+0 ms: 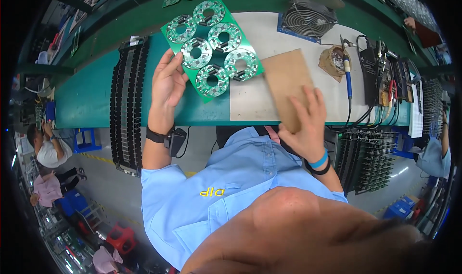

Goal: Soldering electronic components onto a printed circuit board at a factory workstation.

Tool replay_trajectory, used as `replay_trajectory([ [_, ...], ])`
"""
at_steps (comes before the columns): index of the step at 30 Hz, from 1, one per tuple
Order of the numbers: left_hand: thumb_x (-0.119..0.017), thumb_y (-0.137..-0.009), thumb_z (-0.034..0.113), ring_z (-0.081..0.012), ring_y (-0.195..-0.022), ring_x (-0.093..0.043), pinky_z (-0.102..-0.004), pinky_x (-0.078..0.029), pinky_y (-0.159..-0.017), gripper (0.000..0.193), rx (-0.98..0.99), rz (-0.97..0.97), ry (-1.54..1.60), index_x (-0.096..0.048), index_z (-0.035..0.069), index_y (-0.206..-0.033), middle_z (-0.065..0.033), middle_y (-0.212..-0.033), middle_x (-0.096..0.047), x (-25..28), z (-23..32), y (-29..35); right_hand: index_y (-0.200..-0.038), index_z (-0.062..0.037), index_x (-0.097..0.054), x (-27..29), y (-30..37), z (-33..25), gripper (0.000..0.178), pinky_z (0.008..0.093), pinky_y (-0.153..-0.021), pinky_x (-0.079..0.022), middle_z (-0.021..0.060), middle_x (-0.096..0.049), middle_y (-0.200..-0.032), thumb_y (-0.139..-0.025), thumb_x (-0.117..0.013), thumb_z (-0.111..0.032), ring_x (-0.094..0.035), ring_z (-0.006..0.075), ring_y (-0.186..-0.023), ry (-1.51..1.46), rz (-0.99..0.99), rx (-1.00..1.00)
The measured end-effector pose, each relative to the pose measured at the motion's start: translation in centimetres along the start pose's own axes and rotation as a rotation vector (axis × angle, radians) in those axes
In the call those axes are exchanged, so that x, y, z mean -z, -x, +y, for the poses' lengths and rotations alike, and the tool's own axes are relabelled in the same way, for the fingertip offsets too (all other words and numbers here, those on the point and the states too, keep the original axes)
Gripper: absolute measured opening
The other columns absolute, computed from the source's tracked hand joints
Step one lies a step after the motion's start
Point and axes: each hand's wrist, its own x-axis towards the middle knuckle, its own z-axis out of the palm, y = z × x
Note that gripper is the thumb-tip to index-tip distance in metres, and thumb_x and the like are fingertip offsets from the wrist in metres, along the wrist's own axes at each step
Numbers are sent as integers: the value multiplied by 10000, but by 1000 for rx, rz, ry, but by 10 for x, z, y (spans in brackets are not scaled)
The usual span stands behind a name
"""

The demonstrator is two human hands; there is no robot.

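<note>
My left hand (168,81) is closed on the left edge of a green circuit board panel (217,27), thumb on top. Held tilted above the bench, the panel carries several ring-shaped boards packed with small components. A flat piece of brown cardboard (285,76) lies at an angle to the right of the panel. Over its near end is my right hand (309,122), slightly blurred, with fingers spread and touching the cardboard. The thumb reaches its near left corner; the underside of the cardboard is hidden.
A pale mat (248,103) covers part of the green bench (96,88). Black slotted rails (129,100) cross its left side. Toward the right are a fan (308,19), a tip-cleaning pot (333,61), a blue-handled soldering iron (347,74), and hand tools (391,88). Racked boards (370,161) stand below.
</note>
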Motion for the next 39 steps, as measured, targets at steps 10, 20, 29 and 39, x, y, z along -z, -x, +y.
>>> replay_trajectory([
  [10,-568,-1026,44,-193,-1105,-672,-372,-621,-880,296,15,-57,77,-509,31,-1315,-101,-1218,-656,-61,-63,28,-1288,-73,-664,16,-50,-2,649,567,-1174,-293,222,-452,-1513,-654,-779,-152,-333,479,-1447,-214,194,194],
  [20,-591,-1019,47,-167,-1064,-675,-347,-624,-872,328,79,-108,103,-505,20,-1334,-102,-1228,-632,-84,-85,42,-1294,-97,-676,-13,-62,-20,626,560,-1177,-295,215,-462,-1509,-679,-780,-144,-331,474,-1453,-118,122,177],
  [29,-599,-1022,64,-159,-1052,-675,-339,-622,-858,310,85,-109,132,-523,16,-1318,-91,-1195,-646,-81,-81,32,-1297,-92,-682,2,-68,-3,636,550,-1178,-304,200,-464,-1518,-674,-797,-152,-401,457,-1414,-239,201,214],
  [39,-620,-1017,88,-148,-1048,-674,-329,-618,-843,313,85,-128,117,-537,21,-1311,-82,-1190,-661,-82,-85,40,-1320,-149,-672,-13,-58,-13,713,591,-1156,-290,215,-399,-1553,-635,-850,-234,-340,506,-1411,-90,120,243],
])
